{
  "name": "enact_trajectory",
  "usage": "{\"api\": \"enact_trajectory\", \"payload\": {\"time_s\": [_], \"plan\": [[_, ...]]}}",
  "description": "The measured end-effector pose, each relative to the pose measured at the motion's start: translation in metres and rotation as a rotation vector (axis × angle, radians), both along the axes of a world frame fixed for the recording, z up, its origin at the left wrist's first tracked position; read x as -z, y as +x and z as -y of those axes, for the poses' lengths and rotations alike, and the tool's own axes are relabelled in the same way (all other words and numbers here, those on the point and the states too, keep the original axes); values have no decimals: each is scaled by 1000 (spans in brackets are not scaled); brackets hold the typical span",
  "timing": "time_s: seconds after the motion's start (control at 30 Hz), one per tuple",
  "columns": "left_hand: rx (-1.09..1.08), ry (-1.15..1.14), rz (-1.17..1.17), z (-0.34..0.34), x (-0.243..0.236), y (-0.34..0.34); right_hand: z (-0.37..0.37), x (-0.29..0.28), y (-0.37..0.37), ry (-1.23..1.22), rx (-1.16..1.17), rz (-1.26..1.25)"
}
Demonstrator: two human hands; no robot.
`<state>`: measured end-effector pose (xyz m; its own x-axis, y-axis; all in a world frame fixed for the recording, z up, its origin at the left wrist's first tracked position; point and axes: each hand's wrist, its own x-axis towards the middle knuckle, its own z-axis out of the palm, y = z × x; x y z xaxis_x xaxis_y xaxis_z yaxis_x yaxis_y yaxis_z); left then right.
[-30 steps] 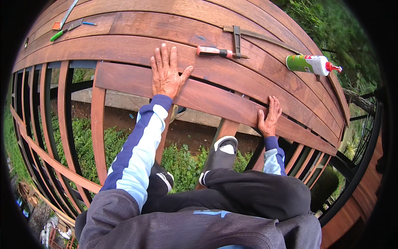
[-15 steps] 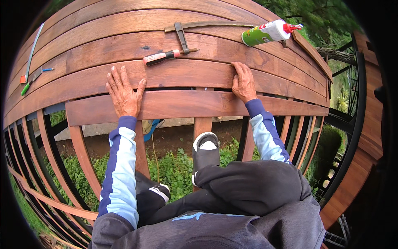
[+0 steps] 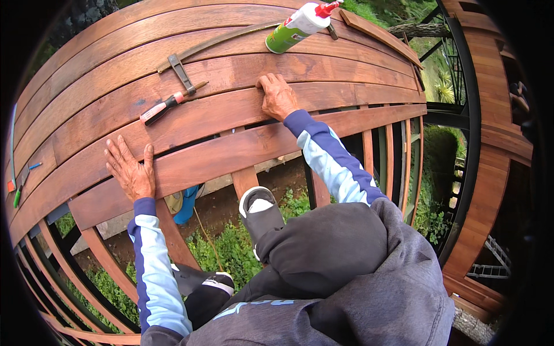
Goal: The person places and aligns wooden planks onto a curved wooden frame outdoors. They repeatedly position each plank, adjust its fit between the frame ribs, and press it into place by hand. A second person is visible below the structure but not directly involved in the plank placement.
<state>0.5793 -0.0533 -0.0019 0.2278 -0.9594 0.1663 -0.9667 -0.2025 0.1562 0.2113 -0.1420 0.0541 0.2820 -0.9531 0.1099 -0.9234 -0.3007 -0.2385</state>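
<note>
My left hand (image 3: 131, 172) lies flat with spread fingers on the wooden deck planks, its heel over a narrow near board (image 3: 225, 153). My right hand (image 3: 278, 98) rests further along, its fingers slightly bent on the plank (image 3: 202, 118) behind the gap; neither hand holds anything. The near board crosses the reddish joists, a dark gap between it and the plank behind. Beyond my hands lies a bar clamp (image 3: 180, 74) with a pink-and-black handle. Near its far end stands a green-and-white bottle (image 3: 297, 27) with a red nozzle.
At far left lie a long thin strip (image 3: 12, 144), a green-handled tool (image 3: 18, 193) and a blue pencil-like stick (image 3: 36, 165). Below the open joists (image 3: 109, 259) are plants (image 3: 231, 251) and soil. A ladder (image 3: 490, 268) shows at lower right.
The view has turned, so deck, clamp and bottle sit further left in the picture. My hands stay on nearly the same spots on the boards; the right fingers reach slightly further over the plank.
</note>
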Motion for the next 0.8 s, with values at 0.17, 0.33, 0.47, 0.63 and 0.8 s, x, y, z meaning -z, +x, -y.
{"api": "enact_trajectory", "payload": {"time_s": [0.17, 0.33, 0.47, 0.63, 0.8], "plan": [[11, 10, -2, 0, -1, 1, 1, -1, 0, 29, 19, -26], [21, -27, -32, 0, -1, 0, 1, -1, -1, 14, 21, 15], [18, 3, -22, 0, -2, 0, 0, 1, -2, -4, 18, 33], [16, 11, -1, 0, 0, 1, -1, 2, -3, -8, 23, 36], [27, -7, 6, 0, 1, 2, 1, 2, -4, -8, 22, 28]]}}
